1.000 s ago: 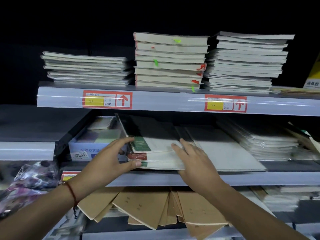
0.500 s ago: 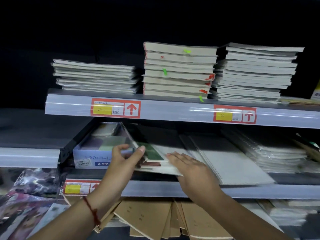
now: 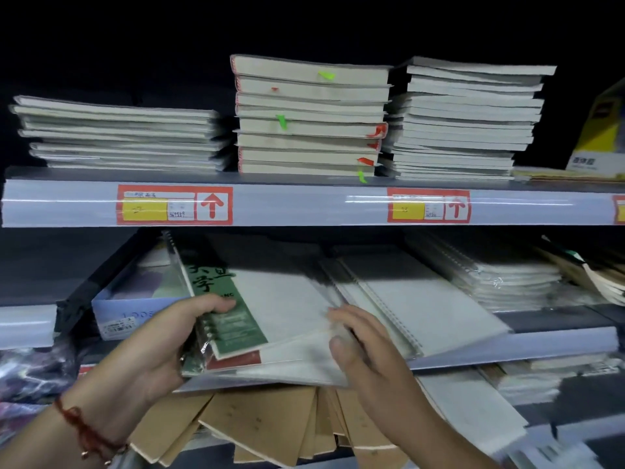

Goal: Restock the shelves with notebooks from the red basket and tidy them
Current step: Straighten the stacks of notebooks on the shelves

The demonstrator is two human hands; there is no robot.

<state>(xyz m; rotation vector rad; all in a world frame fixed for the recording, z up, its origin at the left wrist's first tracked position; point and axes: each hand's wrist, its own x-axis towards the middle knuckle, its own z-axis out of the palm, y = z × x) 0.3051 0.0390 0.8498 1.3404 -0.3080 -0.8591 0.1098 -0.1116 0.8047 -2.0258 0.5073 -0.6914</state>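
We've got the left hand [image 3: 159, 346] gripping the green-banded plastic-wrapped spiral notebooks [image 3: 257, 319] at centre frame, long axis running back into the middle shelf [image 3: 527, 343], right hand [image 3: 358, 350] fingers loose on their near-right corner.

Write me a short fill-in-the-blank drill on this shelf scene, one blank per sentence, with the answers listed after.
1. The left hand grips the spiral notebooks at their ____ edge.
2. The top notebook's cover band is ____ in colour.
3. The upper shelf carries ____ stacks of notebooks.
4. The fanned notebooks on the shelf below the hands have ____ covers.

Answers: spiral-bound; green; three; brown
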